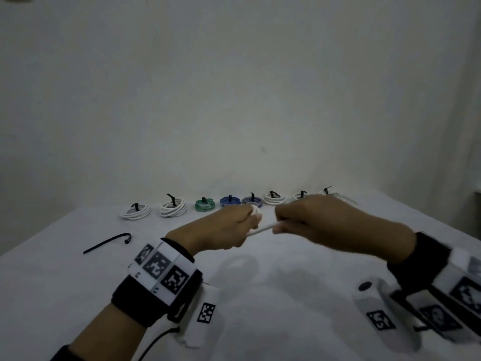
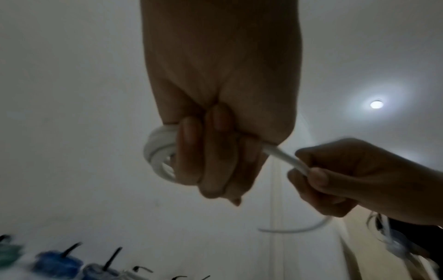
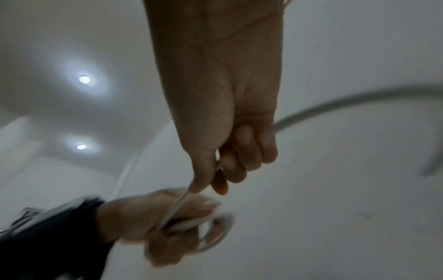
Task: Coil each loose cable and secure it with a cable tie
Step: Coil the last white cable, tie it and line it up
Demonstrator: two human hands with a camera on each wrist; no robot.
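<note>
White cable (image 2: 160, 151): part-coiled in left hand (image 1: 229, 227), tail pinched by right hand (image 1: 312, 217); eight tied coils (image 1: 173, 208) behind; black cable tie (image 1: 106, 243) unused.

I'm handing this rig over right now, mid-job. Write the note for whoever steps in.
Left hand: grips the partly wound coil of the white cable.
Right hand: pinches the same cable's free run, tail hanging loose.
Done: eight tied coils lined up at the table's far edge.
Left: finish winding, then secure with the loose black cable tie lying on the table to the left.
</note>
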